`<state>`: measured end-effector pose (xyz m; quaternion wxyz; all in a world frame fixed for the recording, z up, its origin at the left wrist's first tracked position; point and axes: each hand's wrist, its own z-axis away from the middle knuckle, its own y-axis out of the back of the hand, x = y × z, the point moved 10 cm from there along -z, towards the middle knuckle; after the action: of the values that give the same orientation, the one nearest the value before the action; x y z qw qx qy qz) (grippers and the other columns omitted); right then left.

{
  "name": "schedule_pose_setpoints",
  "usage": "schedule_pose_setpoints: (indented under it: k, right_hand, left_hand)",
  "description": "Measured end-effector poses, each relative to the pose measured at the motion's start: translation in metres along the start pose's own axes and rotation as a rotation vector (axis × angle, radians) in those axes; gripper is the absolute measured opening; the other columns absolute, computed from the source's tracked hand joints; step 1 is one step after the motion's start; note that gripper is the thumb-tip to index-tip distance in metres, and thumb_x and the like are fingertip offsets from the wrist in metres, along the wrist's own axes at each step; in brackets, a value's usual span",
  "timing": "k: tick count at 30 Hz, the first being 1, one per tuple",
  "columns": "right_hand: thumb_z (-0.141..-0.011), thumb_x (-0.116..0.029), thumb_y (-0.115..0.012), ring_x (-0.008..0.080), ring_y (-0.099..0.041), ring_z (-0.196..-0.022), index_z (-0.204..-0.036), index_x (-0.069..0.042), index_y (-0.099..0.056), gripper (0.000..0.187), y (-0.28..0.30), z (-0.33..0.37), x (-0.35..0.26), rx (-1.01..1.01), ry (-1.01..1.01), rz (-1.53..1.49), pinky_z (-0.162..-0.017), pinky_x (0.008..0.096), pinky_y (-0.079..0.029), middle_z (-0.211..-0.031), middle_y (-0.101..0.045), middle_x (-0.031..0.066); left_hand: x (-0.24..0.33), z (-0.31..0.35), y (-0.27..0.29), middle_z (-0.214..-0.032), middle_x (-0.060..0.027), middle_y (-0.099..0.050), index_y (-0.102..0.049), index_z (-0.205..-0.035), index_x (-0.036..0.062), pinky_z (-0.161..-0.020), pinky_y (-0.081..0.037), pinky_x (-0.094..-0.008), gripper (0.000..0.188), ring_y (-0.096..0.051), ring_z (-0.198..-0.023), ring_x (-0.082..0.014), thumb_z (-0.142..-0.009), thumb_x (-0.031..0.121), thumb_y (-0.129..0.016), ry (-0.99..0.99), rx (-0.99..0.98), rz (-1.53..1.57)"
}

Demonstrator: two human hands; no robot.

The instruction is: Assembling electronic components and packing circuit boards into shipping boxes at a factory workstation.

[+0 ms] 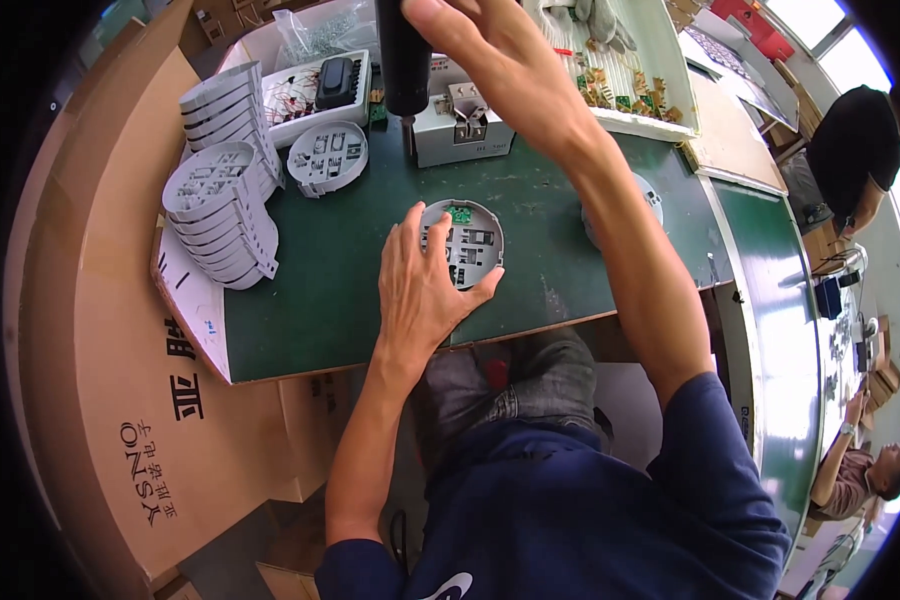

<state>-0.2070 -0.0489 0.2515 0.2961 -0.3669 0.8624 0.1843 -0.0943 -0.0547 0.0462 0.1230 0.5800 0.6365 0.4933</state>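
A round grey plastic housing [482, 250] lies on the green bench in front of me, its inside moulded with compartments. Near its far rim sits a small green circuit board [460, 215]. My left hand [418, 285] grips the housing's near left side, thumb at the lower right rim and index finger beside the board. At the top edge my right hand [520, 75] is closed on a black electric screwdriver [403, 60]; some of its fingers are out of frame. The screwdriver's lower end points down beside a grey metal screw feeder [460, 135].
Stacks of grey housings [220, 215] stand at the left, with one housing [328, 158] lying beside them. Behind is a white tray [295, 120] of wired parts. A bin [630, 120] holds brass pieces. Another round part [650, 195] lies partly behind my right forearm. Cardboard [100, 330] borders the left.
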Motion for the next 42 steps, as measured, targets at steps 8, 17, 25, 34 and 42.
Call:
schedule_pose_setpoints:
  k: [8,17,25,34,42]
  right_hand:
    - [-0.1,-0.038,-0.065,0.0162,-0.065,-0.092,-0.125,0.004,-0.051,0.051,-0.005,-0.01,0.033,-0.259,-0.315,-0.212,-0.075,0.0288,-0.056,-0.103,-0.063,0.0107]
    - [-0.096,-0.034,-0.071,0.0114,-0.059,-0.059,-0.095,-0.003,-0.059,0.034,0.032,0.012,0.048,-0.1,-0.43,-0.311,-0.052,0.0259,-0.048,-0.073,-0.06,0.0038]
    - [-0.092,-0.04,-0.074,0.0096,-0.058,-0.068,-0.107,-0.002,-0.06,0.043,0.038,0.02,0.068,-0.101,-0.405,-0.21,-0.062,0.0288,-0.052,-0.081,-0.057,0.0025]
    - [-0.093,-0.033,-0.074,0.0103,-0.058,-0.067,-0.098,-0.005,-0.057,0.033,0.049,0.028,0.07,0.038,-0.388,-0.238,-0.06,0.0287,-0.05,-0.081,-0.057,0.0023]
    - [-0.095,-0.031,-0.072,0.0092,-0.057,-0.059,-0.092,-0.004,-0.059,0.03,0.038,0.029,0.065,-0.024,-0.447,-0.199,-0.053,0.025,-0.047,-0.067,-0.057,0.0004]
  left_hand:
    - [-0.016,0.015,0.014,-0.146,-0.027,-0.044,-0.053,-0.135,-0.0031,-0.109,-0.044,-0.0469,0.082,-0.048,-0.131,-0.0396,-0.079,0.052,-0.077,0.174,-0.08,0.477]
    - [-0.009,0.035,0.029,-0.151,-0.0336,-0.033,-0.03,-0.153,-0.0003,-0.12,-0.033,-0.0585,0.097,-0.042,-0.135,-0.0475,-0.089,0.066,-0.061,0.642,-0.019,2.426]
    - [-0.007,0.036,0.019,-0.15,-0.036,-0.03,-0.031,-0.152,-0.0001,-0.12,-0.033,-0.0597,0.096,-0.041,-0.135,-0.0502,-0.088,0.064,-0.064,0.694,-0.061,2.73]
    - [-0.016,0.034,0.02,-0.155,-0.0306,-0.027,-0.033,-0.153,0.0064,-0.121,-0.027,-0.0615,0.085,-0.033,-0.141,-0.0506,-0.09,0.051,-0.07,0.736,0.057,2.709]
    - [-0.026,0.036,0.021,-0.154,-0.0261,-0.031,-0.035,-0.151,0.0054,-0.121,-0.027,-0.0631,0.082,-0.029,-0.144,-0.049,-0.09,0.049,-0.07,0.771,0.1,2.661]
